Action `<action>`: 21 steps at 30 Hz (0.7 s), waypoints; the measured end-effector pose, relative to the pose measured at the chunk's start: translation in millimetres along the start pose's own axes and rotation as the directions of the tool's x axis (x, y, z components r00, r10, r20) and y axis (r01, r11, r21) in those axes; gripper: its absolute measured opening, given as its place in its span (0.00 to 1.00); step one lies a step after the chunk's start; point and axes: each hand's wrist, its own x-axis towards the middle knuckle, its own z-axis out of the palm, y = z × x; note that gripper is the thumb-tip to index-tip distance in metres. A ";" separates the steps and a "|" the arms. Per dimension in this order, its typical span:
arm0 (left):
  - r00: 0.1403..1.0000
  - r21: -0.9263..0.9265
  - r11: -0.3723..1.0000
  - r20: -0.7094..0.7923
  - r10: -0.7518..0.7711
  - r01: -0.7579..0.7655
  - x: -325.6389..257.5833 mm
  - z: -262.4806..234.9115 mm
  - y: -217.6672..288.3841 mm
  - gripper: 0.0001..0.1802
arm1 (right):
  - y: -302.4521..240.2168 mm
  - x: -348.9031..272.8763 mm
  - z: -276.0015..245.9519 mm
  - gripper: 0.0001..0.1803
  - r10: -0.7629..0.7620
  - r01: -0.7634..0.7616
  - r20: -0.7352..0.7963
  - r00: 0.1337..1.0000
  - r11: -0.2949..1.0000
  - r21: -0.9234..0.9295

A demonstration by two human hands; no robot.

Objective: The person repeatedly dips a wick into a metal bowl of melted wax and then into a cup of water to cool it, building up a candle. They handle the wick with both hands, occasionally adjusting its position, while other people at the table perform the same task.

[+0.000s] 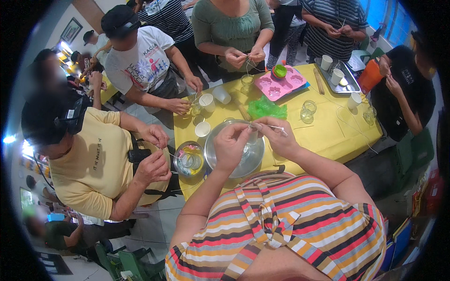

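My left hand [231, 145] and my right hand [281, 139] meet above a large steel bowl [216, 154]. Fingertips of both are pinched together around a thin white string [277, 128], part of which sticks out past the right fingers. What lies right between the fingertips is too small to make out. The bowl is partly hidden by my hands. Left of it stands a smaller metal bowl [176, 165] with a glass jar [190, 161] in it. A white paper cup [203, 129] is just beyond my left hand, and a crumpled green plastic bag [267, 109] lies beyond both hands.
A yellow-covered table [323, 133] carries a pink mold [291, 79], a glass jar [308, 111] and a metal tray [335, 84] with paper cups. An orange container [371, 76] stands at the right. Close on my left works a person in a yellow shirt [96, 164]; others line the far side.
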 end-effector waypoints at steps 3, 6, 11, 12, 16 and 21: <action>1.000 0.067 0.997 -0.003 0.023 -0.022 0.4 -3.3 5.1 0.07 | 1.5 1.7 1.3 0.10 -0.008 0.008 0.013 1.000 1.000 0.028; 0.993 0.193 0.975 -0.013 0.119 -0.114 0.3 -4.2 15.8 0.06 | -0.3 2.1 2.7 0.10 0.007 -0.007 0.022 1.000 1.000 -0.001; 0.960 0.295 0.919 -0.020 0.281 -0.262 -2.2 -4.9 16.2 0.06 | -3.1 0.1 5.6 0.10 -0.006 0.007 0.026 1.000 0.999 -0.047; 0.951 0.318 0.904 -0.019 0.308 -0.286 -2.0 -5.2 15.7 0.07 | -2.9 -0.7 6.1 0.10 -0.018 0.019 0.033 0.999 0.999 -0.049; 0.941 0.416 0.862 -0.036 0.335 -0.291 -4.4 -6.9 10.2 0.07 | -5.3 -4.4 11.9 0.11 -0.062 0.063 0.045 0.997 0.997 -0.041; 0.948 0.368 0.894 -0.084 0.306 -0.256 -6.7 -9.9 3.1 0.06 | -2.8 -6.0 12.7 0.12 -0.017 0.017 0.079 0.997 1.000 0.007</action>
